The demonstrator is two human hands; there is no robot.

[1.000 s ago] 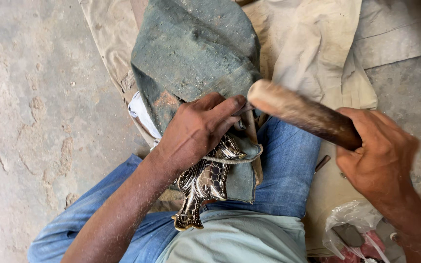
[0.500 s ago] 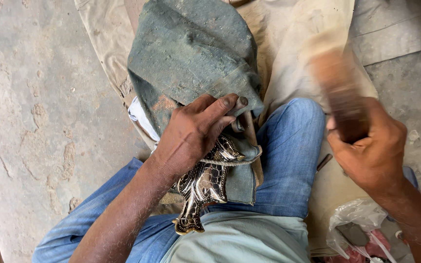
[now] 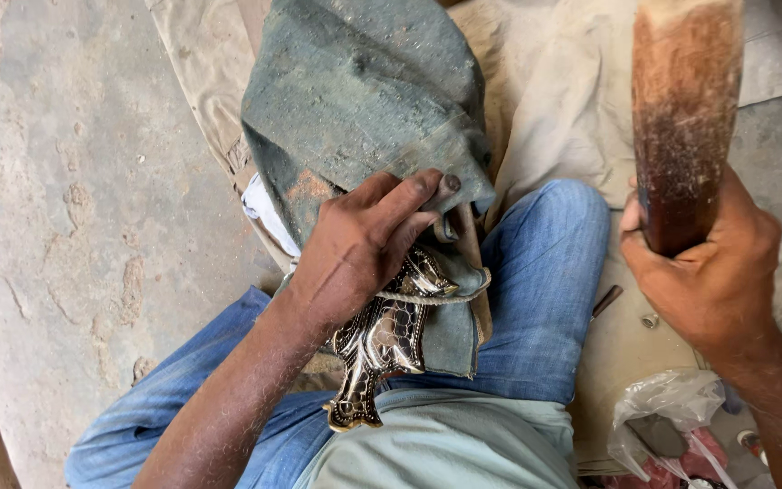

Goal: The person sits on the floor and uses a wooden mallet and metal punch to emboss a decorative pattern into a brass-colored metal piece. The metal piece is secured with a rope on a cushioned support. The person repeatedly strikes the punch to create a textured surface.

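Wooden mallet (image 3: 681,127) stands upright in right hand (image 3: 708,272).

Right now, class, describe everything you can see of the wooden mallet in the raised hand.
The wooden mallet is a thick, rounded club of reddish-brown wood. Its top end is paler and runs out of the picture, and its surface looks worn and dusty. It stands nearly upright at the upper right, blurred. The right hand wraps around its lower end, hiding the bottom. Nothing else touches it: it is apart from the left hand, which presses on the patterned metal piece and the grey-green cloth on the lap.
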